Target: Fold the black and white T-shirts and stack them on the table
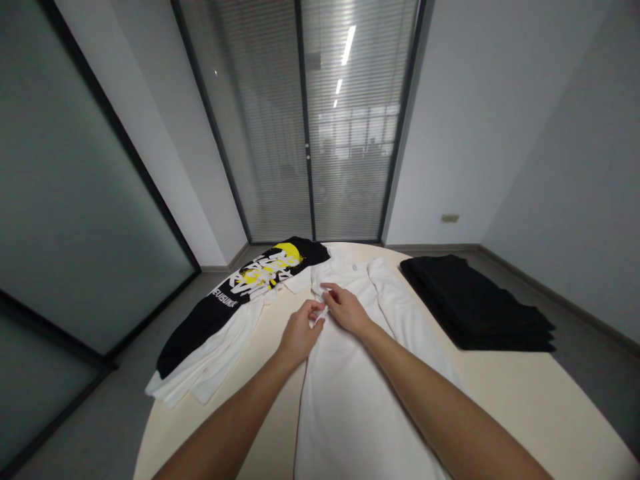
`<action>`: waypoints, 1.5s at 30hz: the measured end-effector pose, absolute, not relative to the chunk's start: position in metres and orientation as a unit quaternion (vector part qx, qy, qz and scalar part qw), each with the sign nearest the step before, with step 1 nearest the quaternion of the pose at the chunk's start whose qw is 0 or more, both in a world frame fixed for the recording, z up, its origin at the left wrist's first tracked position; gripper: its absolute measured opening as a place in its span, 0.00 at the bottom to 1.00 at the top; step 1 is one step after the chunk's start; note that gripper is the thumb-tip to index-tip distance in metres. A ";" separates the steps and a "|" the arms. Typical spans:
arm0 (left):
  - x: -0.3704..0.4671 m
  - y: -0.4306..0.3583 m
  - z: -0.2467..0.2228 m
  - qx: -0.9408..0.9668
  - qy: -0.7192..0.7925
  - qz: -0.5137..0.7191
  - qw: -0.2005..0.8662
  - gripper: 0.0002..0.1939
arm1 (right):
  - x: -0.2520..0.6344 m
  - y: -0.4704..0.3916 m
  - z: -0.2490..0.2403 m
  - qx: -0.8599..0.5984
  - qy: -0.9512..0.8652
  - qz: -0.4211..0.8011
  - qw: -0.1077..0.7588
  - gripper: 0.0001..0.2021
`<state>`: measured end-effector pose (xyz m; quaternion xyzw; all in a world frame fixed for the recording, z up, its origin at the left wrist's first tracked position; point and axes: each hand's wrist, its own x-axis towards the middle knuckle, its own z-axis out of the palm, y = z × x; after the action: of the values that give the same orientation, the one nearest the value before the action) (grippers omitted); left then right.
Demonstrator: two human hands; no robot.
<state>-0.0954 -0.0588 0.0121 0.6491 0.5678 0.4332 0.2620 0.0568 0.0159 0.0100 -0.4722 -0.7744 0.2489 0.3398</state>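
Observation:
A white shirt lies lengthwise on the table, its upper end away from me and one sleeve folded in along the right side. At its left edge, near the shoulder, my left hand pinches the cloth between thumb and fingers. Close beside it, my right hand has bent fingers closed on the same edge. The fingertips of both hands nearly meet, and the bit of fabric between them is partly hidden.
Left on the pale round table lies a black garment with white and yellow print, over white cloth. A stack of folded black garments sits at the right. Beyond the table are a glass partition and walls.

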 end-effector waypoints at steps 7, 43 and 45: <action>-0.104 -0.059 0.018 0.592 0.661 0.427 0.172 0.18 | 0.055 0.011 0.012 -0.460 -0.800 0.188 0.336 0.21; -0.134 -0.052 0.014 0.642 0.697 0.313 0.069 0.21 | 0.058 0.024 0.003 -0.480 -0.732 0.220 0.431 0.15; -0.134 -0.051 0.014 0.647 0.692 0.312 0.068 0.20 | 0.058 0.024 0.002 -0.465 -0.738 0.217 0.438 0.14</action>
<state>-0.1336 -0.0514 0.0136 0.6469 0.6924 0.3121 0.0684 0.0578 0.0243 0.0020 -0.4651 -0.7380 0.2171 0.4380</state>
